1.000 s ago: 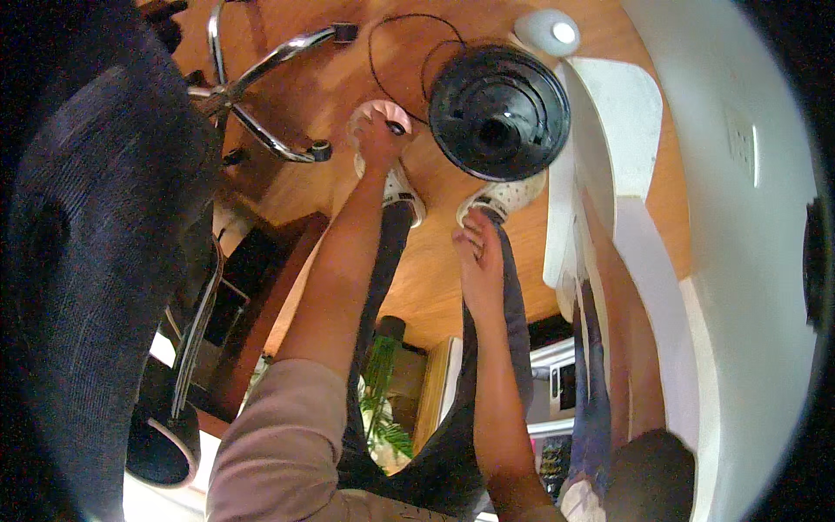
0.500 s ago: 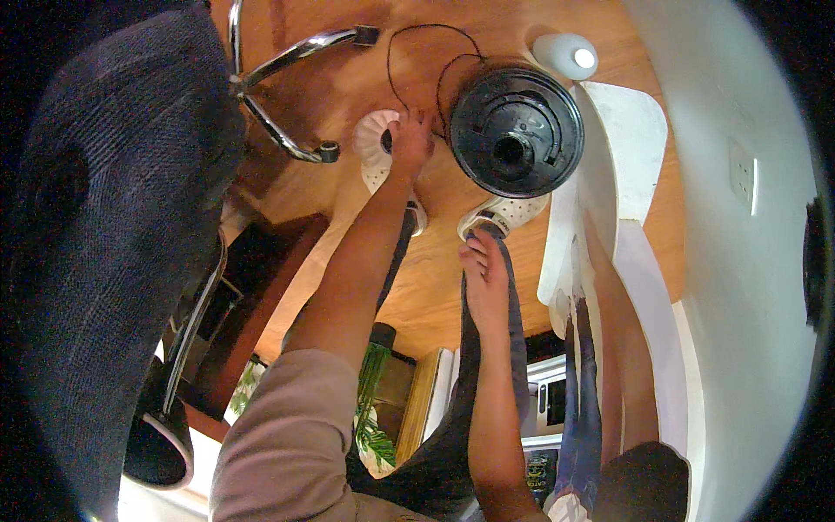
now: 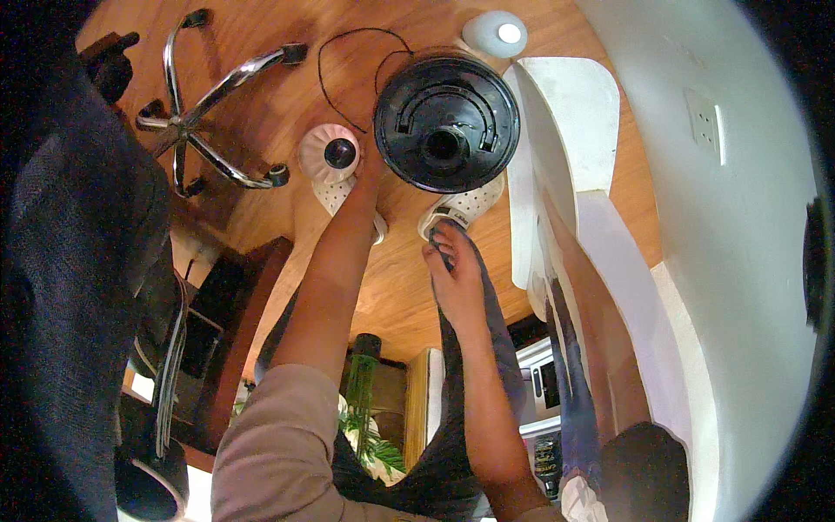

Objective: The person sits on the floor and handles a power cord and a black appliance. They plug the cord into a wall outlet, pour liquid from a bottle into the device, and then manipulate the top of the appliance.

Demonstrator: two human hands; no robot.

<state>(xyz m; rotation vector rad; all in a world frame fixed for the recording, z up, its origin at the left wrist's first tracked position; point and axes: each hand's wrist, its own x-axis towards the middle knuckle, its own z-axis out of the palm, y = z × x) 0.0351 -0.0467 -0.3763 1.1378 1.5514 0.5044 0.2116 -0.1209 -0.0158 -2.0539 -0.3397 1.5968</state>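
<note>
A black round base (image 3: 483, 96), with curved slots and a round central hole, is just beyond my hands. My left hand (image 3: 369, 167) reaches to its left edge; the fingers are hidden, so what they touch does not show. Left of that hand is a pale fluted round piece (image 3: 319, 148) with a black centre, overlapping my white perforated clog (image 3: 329, 193) in the view. My right hand (image 3: 457, 277) lies against my dark trouser leg, by the other white clog (image 3: 477, 204). Its fingers are loosely bent, the thumb apart, and nothing shows in them.
A thin black cord (image 3: 323, 78) loops on the wooden floor. Chrome chair legs (image 3: 230, 83) stand at the left, beside a large dark fabric surface (image 3: 78, 261). A grey-white rounded object (image 3: 480, 35) is at the far side. A white panel (image 3: 596, 117) stands right, near the wall outlet (image 3: 704, 126).
My left hand has left the pale fluted piece and moved to the black base's edge. The view has shifted, so things on the floor appear further left. My right hand stays by the trouser leg.
</note>
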